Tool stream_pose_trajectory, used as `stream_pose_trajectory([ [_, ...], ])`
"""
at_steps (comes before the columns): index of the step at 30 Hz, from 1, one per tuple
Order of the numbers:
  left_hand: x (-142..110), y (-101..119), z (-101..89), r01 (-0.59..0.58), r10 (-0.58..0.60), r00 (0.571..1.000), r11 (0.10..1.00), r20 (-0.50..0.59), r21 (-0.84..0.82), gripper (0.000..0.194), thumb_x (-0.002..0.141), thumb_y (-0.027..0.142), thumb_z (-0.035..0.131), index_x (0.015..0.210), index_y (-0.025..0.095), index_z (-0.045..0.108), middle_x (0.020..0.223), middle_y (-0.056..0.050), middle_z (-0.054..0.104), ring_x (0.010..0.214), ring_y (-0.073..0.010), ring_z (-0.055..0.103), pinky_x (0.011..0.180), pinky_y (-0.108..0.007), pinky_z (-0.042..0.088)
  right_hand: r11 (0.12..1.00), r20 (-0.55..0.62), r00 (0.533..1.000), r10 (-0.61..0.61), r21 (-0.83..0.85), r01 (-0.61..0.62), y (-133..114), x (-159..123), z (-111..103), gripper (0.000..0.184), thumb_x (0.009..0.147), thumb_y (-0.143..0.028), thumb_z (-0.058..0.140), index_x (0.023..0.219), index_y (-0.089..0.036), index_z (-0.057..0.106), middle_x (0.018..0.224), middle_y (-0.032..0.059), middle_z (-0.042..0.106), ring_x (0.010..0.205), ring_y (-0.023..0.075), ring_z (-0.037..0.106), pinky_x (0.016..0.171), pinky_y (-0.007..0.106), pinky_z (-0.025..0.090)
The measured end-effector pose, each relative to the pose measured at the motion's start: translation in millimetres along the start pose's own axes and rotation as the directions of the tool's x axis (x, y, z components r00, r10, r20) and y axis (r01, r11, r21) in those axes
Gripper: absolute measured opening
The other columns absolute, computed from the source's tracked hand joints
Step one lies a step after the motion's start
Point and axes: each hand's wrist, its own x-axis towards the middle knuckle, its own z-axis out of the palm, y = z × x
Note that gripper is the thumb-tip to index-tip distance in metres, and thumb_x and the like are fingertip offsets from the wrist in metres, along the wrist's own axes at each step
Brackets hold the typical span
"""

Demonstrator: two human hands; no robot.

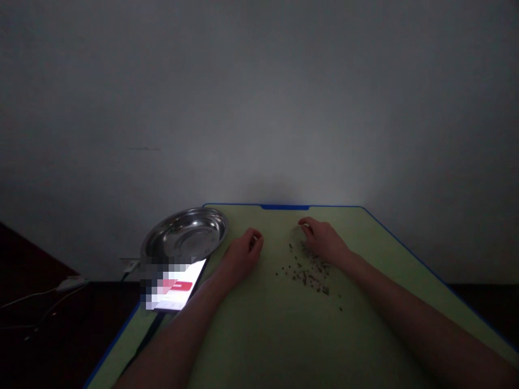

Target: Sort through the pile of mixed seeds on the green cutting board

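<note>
Scattered small dark bits [312, 278], like seeds or grains, lie on the light green table; their kind is too small and dim to tell. My right hand [324, 240] is at the far side of the scatter, its fingers closed on the edge of a pale, see-through round object [297, 233], whose exact kind is unclear. Left of the bits, my left hand [244, 249] rests over the table with fingers curled in against the thumb. Whatever its fingers hold, if anything, is hidden.
A shiny steel basin [190, 232] stands at the table's left edge, close beyond my left forearm. In front of it lies a lit phone or tablet [178, 292], partly blurred out. A blue edge borders the table [263, 335]; a plain wall rises behind. White cables [48, 296] run at far left.
</note>
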Motion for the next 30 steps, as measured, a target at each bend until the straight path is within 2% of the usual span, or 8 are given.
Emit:
stream_pose_trajectory([
  [7, 0.2, -0.1, -0.8, -0.011, 0.011, 1.0, 1.0, -0.013, -0.001, 0.02, 0.09, 0.035, 0.043, 0.088, 0.02, 0.055, 0.067, 0.002, 0.058, 0.061, -0.0134, 0.054, 0.056, -0.025, 0.037, 0.998, 0.055, 0.998, -0.007, -0.064, 0.011, -9.9, 1.1, 5.0, 0.032, 0.097, -0.026, 0.038, 0.108, -0.017, 0.066, 0.098, 0.013, 0.074, 0.088, 0.0227, 0.068, 0.075, 0.031, 0.045],
  [12, -0.6, 3.1, -3.3, -0.048, 0.048, 0.994, 0.999, -0.099, 0.006, 0.02, 0.091, 0.034, 0.042, 0.092, 0.019, 0.054, 0.066, 0.003, 0.058, 0.059, -0.0131, 0.054, 0.057, -0.025, 0.038, 0.994, 0.102, 0.994, -0.045, -0.099, 0.055, -28.8, 9.5, 8.6, 0.03, 0.097, -0.029, 0.039, 0.103, -0.018, 0.066, 0.092, 0.0117, 0.073, 0.081, 0.0218, 0.067, 0.067, 0.03, 0.042],
  [17, -4.2, 8.5, -7.8, -0.094, 0.091, 0.976, 0.996, -0.198, -0.007, 0.021, 0.091, 0.034, 0.04, 0.097, 0.019, 0.053, 0.068, 0.002, 0.058, 0.06, -0.0131, 0.054, 0.059, -0.026, 0.038, 0.983, 0.154, 0.974, -0.164, -0.058, 0.174, -47.0, 14.7, 11.1, 0.027, 0.097, -0.031, 0.043, 0.103, -0.018, 0.066, 0.095, 0.012, 0.073, 0.083, 0.0216, 0.066, 0.068, 0.03, 0.041],
  [23, -4.7, 8.8, -8.9, -0.095, 0.077, 0.963, 0.994, -0.26, -0.056, 0.026, 0.093, 0.037, 0.035, 0.093, 0.018, 0.054, 0.07, 0.001, 0.057, 0.064, -0.0137, 0.053, 0.06, -0.026, 0.038, 0.932, 0.243, 0.901, -0.359, 0.047, 0.358, -66.1, 10.6, 8.6, 0.025, 0.094, -0.035, 0.05, 0.099, -0.02, 0.07, 0.088, 0.0084, 0.075, 0.078, 0.0202, 0.067, 0.064, 0.028, 0.04],
  [30, 0.8, 1.3, -2.8, -0.024, 0.002, 0.984, 0.992, -0.177, -0.121, 0.03, 0.092, 0.037, 0.031, 0.085, 0.02, 0.055, 0.067, 0.002, 0.054, 0.066, -0.0147, 0.054, 0.06, -0.026, 0.039, 0.858, 0.293, 0.806, -0.514, 0.171, 0.485, -78.0, -14.3, -4.4, 0.019, 0.091, -0.029, 0.054, 0.095, -0.023, 0.072, 0.085, 0.0036, 0.075, 0.074, 0.0172, 0.065, 0.064, 0.026, 0.038],
])
